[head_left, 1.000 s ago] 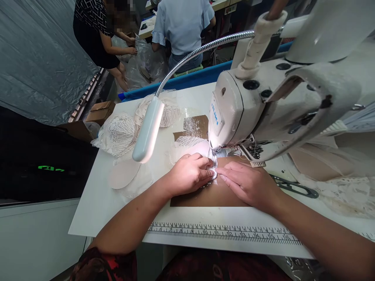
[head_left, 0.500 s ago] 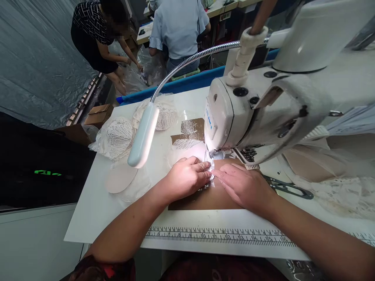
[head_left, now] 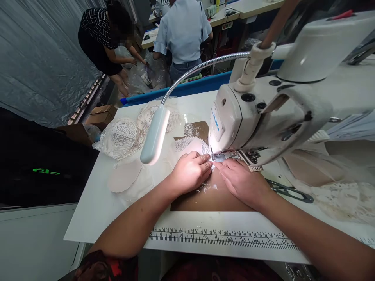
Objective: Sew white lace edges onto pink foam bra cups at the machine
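A white lace piece [head_left: 188,144] with a smooth pale cup lies under the needle area of a sewing machine [head_left: 227,117]. My left hand [head_left: 191,171] is on its near left edge, thumb and fingers closed together on the lace just before the presser foot. From the other side, my right hand [head_left: 243,180] meets it, its fingertips pinched at the same edge. The two hands' fingertips almost touch. Under both hands is a brown sheet [head_left: 211,201] on the table. My fingers cover the part of the lace nearest me.
A lamp [head_left: 155,134] on a bent metal neck hangs over the left side. Lace cups [head_left: 123,134] and a beige round pad [head_left: 124,175] lie at left. Dark scissors-like metal tool [head_left: 290,191] and more lace [head_left: 348,199] lie at right. A ruler strip [head_left: 222,236] runs along the front edge. Two people work beyond.
Both hands have moved slightly forward, closer to the presser foot, with the lace edge between them. More of the lace shows behind the needle. The whole view has shifted a little.
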`<state>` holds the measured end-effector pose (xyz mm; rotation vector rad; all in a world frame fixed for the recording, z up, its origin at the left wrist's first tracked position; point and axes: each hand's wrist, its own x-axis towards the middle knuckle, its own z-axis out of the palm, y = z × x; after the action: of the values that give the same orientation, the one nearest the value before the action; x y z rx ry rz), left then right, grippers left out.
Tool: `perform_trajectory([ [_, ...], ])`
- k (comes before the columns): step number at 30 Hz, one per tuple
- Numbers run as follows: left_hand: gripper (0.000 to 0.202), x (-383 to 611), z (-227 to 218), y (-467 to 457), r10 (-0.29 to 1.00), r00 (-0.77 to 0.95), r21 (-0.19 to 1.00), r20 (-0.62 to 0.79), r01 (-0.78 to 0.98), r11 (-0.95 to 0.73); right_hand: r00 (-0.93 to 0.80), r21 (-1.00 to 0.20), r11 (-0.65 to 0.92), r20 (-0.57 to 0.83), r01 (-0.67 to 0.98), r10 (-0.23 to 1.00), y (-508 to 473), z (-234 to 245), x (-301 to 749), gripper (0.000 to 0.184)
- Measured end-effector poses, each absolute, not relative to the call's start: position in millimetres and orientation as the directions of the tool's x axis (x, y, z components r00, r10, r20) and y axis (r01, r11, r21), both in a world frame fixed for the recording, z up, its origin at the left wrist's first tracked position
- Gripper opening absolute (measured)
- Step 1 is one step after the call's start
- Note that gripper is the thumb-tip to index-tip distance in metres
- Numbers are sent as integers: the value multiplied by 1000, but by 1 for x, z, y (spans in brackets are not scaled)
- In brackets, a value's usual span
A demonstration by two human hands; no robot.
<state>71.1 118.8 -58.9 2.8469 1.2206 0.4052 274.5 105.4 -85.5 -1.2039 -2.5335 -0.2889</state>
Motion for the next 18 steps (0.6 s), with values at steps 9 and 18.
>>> perform_trajectory([
  [9, 54, 51, -31, 116, 647, 763, 173, -12, 639, -750, -457, -113, 515, 330, 849, 826, 102, -83, 273, 30],
  [18, 27, 62, -52, 125, 743, 651, 418, 157, 638, -647, -478, -85, 528, 326, 845, 816, 103, -83, 270, 30],
])
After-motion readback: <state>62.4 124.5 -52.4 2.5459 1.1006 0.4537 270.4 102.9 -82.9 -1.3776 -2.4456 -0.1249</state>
